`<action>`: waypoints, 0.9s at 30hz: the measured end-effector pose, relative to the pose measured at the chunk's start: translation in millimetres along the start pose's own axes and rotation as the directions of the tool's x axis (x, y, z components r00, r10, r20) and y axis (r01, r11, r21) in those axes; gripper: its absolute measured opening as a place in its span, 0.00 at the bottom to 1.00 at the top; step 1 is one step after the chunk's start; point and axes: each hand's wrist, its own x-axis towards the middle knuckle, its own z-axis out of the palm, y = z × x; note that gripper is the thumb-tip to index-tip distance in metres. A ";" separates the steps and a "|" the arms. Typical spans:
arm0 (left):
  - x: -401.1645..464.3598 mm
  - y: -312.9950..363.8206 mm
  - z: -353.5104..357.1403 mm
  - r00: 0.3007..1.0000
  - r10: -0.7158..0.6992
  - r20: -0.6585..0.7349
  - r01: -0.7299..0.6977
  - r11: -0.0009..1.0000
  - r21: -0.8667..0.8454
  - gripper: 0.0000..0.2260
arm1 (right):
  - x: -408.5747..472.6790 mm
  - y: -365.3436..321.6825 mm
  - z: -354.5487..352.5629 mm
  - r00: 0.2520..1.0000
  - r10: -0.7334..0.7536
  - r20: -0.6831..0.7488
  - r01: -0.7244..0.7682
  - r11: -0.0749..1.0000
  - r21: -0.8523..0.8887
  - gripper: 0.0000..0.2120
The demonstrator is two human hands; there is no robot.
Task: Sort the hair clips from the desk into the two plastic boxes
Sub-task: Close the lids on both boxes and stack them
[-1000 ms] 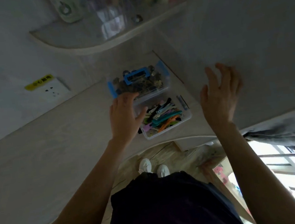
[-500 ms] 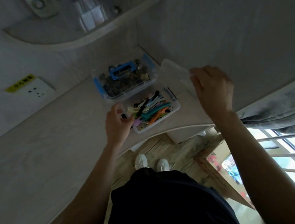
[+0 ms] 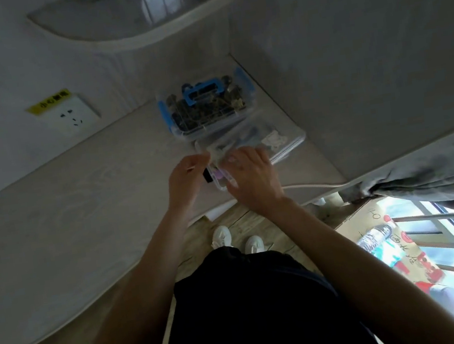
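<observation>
Both hands work at the near box – left hand (image 3: pixel 184 179) cupped at its left corner, fingers curled on the rim; right hand (image 3: pixel 249 174) palm-down with fingers pressed onto the clear lid (image 3: pixel 270 136) that covers it. Neither hand pinches a loose clip as far as can be seen.

Step, as judged: closing up, not sorting. No loose hair clips show on the table (image 3: pixel 83 197), so the sort looks about done. The lid lies across the near clear box (image 3: pixel 220 183) but seems not fully seated – its near-left corner is still exposed, with a dark clip (image 3: pixel 207 176) and a pink clip (image 3: pixel 217 175) showing at the edge. Next move likely calls for tucking that dark clip inside, squaring the lid to the rim, then pressing down evenly at the corners; a clip caught under the edge could stop it shutting.

Far box (image 3: pixel 205 107) – clear plastic, blue side latches, blue handle on top, lid on, full of dark clips – sits touching the near box, back by the wall corner. Contents of the near box are blurred through the lid; colours hard to read there.
</observation>
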 end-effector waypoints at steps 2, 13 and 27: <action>1.2 -3.3 3.1 1.000 -0.012 -0.005 0.012 1.000 -0.021 0.03 | -2.3 5.4 3.0 0.994 -0.005 0.105 -0.005 0.995 0.095 0.14; 2.4 -3.5 17.6 0.995 0.054 -0.087 -0.044 0.992 0.117 0.29 | 3.7 81.6 -13.2 0.801 0.572 0.177 -0.597 0.742 0.306 0.20; -3.7 -8.3 11.5 0.996 0.023 -0.087 -0.022 1.000 0.017 0.27 | 14.1 88.9 -2.4 0.821 0.548 0.159 -0.559 0.716 0.419 0.13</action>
